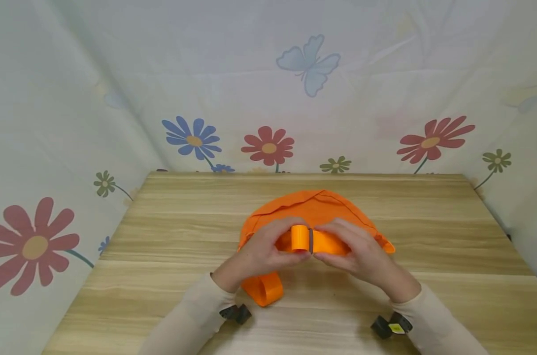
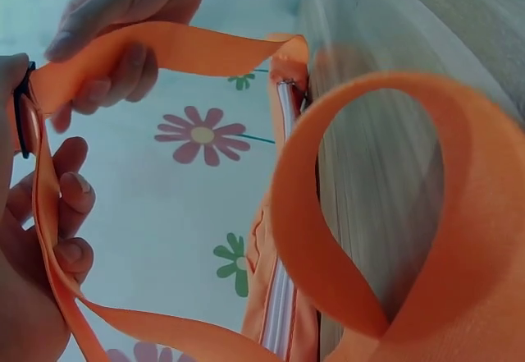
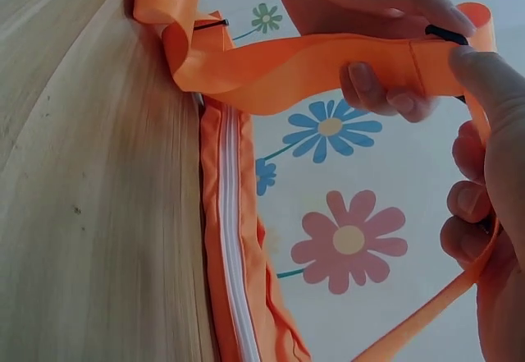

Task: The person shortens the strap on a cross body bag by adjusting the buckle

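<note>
An orange fabric bag point(image 1: 313, 209) lies on the table, its white zipper point(image 3: 232, 239) showing in both wrist views. Its orange strap point(image 1: 328, 242) is lifted in front of it and passes through a dark slider buckle point(image 1: 311, 240). Just left of the buckle, my left hand point(image 1: 266, 249) pinches the strap where it doubles over in a small loop. From the other side my right hand point(image 1: 368, 254) grips the flat strap, fingertips right at the buckle. In the right wrist view, the left fingers point(image 3: 373, 87) lie along the strap's lower edge.
A loose end loop of orange strap point(image 1: 270, 290) hangs near the left forearm and fills much of the left wrist view. Beneath everything is a wood-grain table point(image 1: 184, 212). A flower-patterned cloth point(image 1: 366, 113) walls off the back and sides.
</note>
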`<move>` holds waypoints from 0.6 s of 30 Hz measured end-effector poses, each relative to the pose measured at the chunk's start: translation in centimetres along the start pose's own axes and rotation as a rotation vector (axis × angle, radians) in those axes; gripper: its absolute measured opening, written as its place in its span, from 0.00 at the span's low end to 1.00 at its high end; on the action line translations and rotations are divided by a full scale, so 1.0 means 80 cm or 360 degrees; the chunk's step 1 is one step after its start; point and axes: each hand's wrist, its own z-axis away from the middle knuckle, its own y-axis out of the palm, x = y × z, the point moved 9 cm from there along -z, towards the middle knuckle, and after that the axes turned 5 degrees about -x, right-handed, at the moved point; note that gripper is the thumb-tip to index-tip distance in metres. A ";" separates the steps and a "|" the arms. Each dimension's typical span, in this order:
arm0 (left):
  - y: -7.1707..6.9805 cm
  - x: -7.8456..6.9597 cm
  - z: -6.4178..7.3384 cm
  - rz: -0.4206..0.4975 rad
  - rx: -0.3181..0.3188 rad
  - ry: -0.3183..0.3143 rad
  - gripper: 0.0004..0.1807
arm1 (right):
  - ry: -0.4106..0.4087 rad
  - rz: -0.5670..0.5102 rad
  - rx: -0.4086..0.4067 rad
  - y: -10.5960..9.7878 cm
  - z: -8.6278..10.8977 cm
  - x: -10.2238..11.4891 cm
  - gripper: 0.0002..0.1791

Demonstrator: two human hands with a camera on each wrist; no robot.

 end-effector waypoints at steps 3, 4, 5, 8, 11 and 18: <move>-0.004 0.003 0.001 0.0051 -0.0012 -0.0042 0.23 | 0.0020 0.0010 0.0010 -0.004 0.003 -0.004 0.29; -0.006 0.004 0.001 0.0066 -0.0019 -0.0052 0.22 | 0.0027 0.0010 0.0012 -0.006 0.004 -0.006 0.28; -0.008 0.005 0.001 0.0079 -0.0027 -0.0060 0.22 | 0.0038 0.0007 0.0016 -0.007 0.005 -0.007 0.28; -0.012 0.005 0.001 0.0083 -0.0048 -0.0039 0.22 | 0.0061 0.0017 0.0033 -0.008 0.008 -0.011 0.28; -0.012 0.006 0.001 0.0062 -0.0052 -0.0023 0.23 | 0.0049 0.0019 0.0038 -0.008 0.010 -0.012 0.27; -0.011 0.008 0.003 0.0052 0.0018 -0.0080 0.29 | -0.0009 -0.0004 -0.0008 -0.009 0.009 -0.009 0.24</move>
